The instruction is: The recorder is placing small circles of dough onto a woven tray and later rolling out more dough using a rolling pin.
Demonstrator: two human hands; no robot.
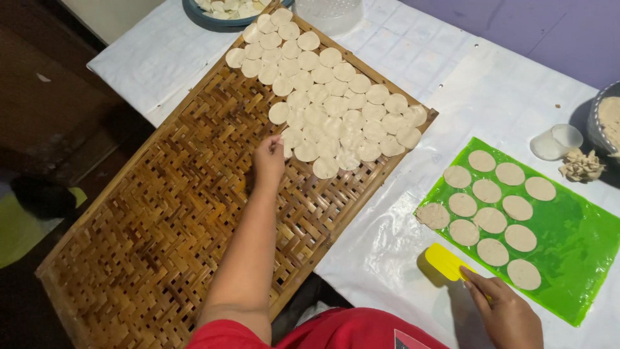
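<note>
Reaching over the woven bamboo tray (161,220), the left hand (268,158) pinches a thin round dough disc (287,147) and lays it at the near edge of the rows of discs (336,97), which overlap to save room. On the right, the right hand (507,313) is closed on a yellow scraper (445,262) beside the green mat (575,239) on the bench (387,245). More pale, flat discs (491,220) wait there, apart.

Twelve dough rounds (491,220) lie on one green sheet (581,258). One woven tray (161,226) holds too many rounds to count.
</note>
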